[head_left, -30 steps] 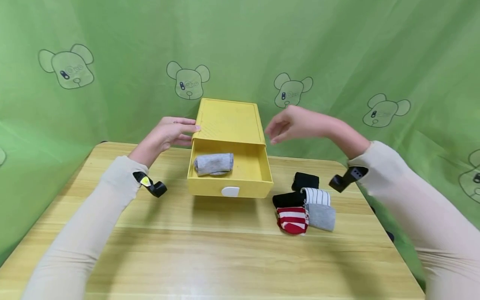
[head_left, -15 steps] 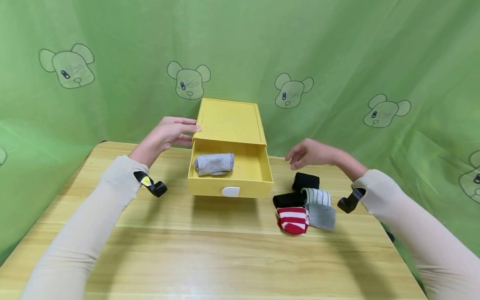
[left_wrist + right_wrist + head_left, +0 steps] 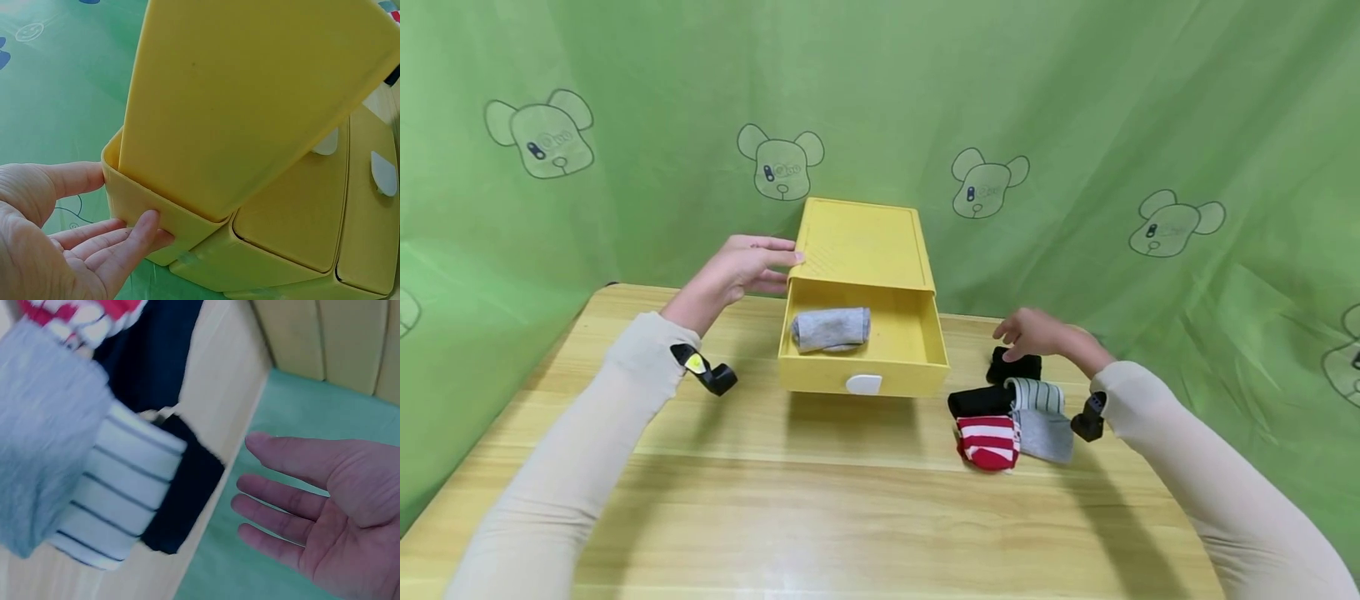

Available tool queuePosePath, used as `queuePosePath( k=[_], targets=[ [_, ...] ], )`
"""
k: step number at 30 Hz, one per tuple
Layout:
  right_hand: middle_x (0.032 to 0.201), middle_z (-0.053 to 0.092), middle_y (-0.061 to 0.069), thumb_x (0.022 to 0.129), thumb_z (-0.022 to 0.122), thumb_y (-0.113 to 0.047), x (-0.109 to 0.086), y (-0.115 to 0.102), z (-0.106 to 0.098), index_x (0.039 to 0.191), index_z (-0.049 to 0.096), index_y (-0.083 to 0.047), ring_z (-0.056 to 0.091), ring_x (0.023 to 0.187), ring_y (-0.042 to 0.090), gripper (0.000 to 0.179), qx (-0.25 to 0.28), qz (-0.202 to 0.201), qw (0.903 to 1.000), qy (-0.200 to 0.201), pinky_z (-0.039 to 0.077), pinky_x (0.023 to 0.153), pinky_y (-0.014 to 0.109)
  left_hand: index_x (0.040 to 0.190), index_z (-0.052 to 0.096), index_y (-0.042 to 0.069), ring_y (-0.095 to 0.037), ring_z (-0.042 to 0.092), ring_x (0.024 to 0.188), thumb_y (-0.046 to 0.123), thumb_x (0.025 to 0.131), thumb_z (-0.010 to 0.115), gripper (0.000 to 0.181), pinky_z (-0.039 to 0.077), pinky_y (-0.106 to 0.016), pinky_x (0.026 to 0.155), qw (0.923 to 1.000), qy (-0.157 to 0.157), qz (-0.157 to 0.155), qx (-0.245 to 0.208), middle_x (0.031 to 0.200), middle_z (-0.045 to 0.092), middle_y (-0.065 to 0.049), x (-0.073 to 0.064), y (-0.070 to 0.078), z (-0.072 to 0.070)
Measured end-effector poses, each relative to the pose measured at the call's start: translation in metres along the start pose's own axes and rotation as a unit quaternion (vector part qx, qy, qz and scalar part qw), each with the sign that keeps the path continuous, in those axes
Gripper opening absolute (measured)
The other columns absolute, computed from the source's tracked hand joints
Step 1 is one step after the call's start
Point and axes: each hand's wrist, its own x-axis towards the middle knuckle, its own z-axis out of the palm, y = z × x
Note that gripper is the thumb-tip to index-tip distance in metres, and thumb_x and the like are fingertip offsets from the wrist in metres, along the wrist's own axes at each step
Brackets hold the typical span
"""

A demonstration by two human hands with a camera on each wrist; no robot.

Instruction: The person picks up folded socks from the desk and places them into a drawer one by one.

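My left hand (image 3: 741,267) rests with extended fingers against the left side of a yellow drawer cabinet (image 3: 865,237). In the left wrist view its thumb and fingers (image 3: 145,228) touch the casing near the front rim. The top drawer (image 3: 812,373) is pulled out, and a rolled grey sock (image 3: 831,327) lies inside at the left. Over at the right, my right hand (image 3: 1036,332) holds nothing and hovers over a folded black sock (image 3: 1018,368), fingers loosely spread. Closer to me lie another black sock (image 3: 979,402), a white striped sock (image 3: 1041,393), a grey sock (image 3: 1047,435) and a red-and-white striped sock (image 3: 987,443).
Below the pulled-out drawer, lower drawers (image 3: 294,219) with white handles show in the left wrist view. The cabinet stands at the back of a wooden table (image 3: 820,517). A green curtain (image 3: 880,92) with bear heads hangs behind it.
My right hand has come away from the cabinet's right side, moving right and down to the sock pile. The left hand and the drawer have stayed in place.
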Motion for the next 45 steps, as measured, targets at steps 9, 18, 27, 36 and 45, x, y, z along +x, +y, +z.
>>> queuePosePath(
  k=[9, 18, 27, 36, 45],
  targets=[
    [0.119, 0.067, 0.037, 0.083, 0.079, -0.004, 0.001, 0.032, 0.025, 0.126, 0.062, 0.015, 0.065, 0.111, 0.051, 0.05, -0.046, 0.029, 0.9985, -0.001, 0.061, 0.09, 0.055, 0.149, 0.05, 0.006, -0.036, 0.063, 0.126, 0.017, 0.096, 0.072, 0.059, 0.06, -0.037, 0.101, 1.0, 0.0, -0.002, -0.001, 0.148, 0.056, -0.017, 0.002, -0.001, 0.0],
    [0.106, 0.073, 0.029, 0.077, 0.082, -0.001, 0.005, 0.042, 0.04, 0.115, 0.069, 0.013, 0.07, 0.091, 0.04, 0.042, -0.062, -0.007, 0.9975, 0.032, 0.062, 0.077, 0.048, 0.149, 0.051, 0.007, -0.034, 0.065, 0.123, 0.018, 0.096, 0.072, 0.059, 0.059, -0.039, 0.102, 1.0, -0.001, -0.004, -0.002, 0.148, 0.056, -0.016, 0.002, 0.0, -0.001],
    [0.08, 0.072, 0.013, 0.078, 0.077, 0.004, 0.011, 0.042, 0.046, 0.091, 0.075, 0.003, 0.049, 0.065, 0.014, 0.013, -0.06, -0.027, 0.9973, 0.032, 0.043, 0.06, 0.028, 0.149, 0.051, 0.007, -0.032, 0.067, 0.119, 0.018, 0.096, 0.072, 0.058, 0.06, -0.037, 0.1, 1.0, 0.0, -0.005, -0.008, 0.147, 0.057, -0.016, 0.002, 0.0, -0.001],
    [0.079, 0.072, 0.012, 0.075, 0.077, 0.006, 0.014, 0.044, 0.048, 0.088, 0.074, 0.002, 0.05, 0.066, 0.015, 0.014, -0.067, -0.037, 0.9962, 0.04, 0.046, 0.061, 0.03, 0.15, 0.05, 0.008, -0.032, 0.066, 0.12, 0.016, 0.097, 0.071, 0.058, 0.057, -0.04, 0.106, 1.0, -0.002, 0.0, -0.007, 0.148, 0.056, -0.016, -0.001, -0.002, -0.001],
    [0.08, 0.071, 0.013, 0.072, 0.071, 0.012, 0.019, 0.038, 0.044, 0.089, 0.073, 0.004, 0.049, 0.066, 0.017, 0.018, -0.06, -0.016, 0.9978, 0.023, 0.044, 0.061, 0.029, 0.15, 0.05, 0.006, -0.026, 0.072, 0.106, 0.016, 0.096, 0.072, 0.059, 0.058, -0.038, 0.103, 0.9999, -0.005, 0.001, -0.012, 0.148, 0.056, -0.017, 0.001, -0.002, -0.002]
  ],
)
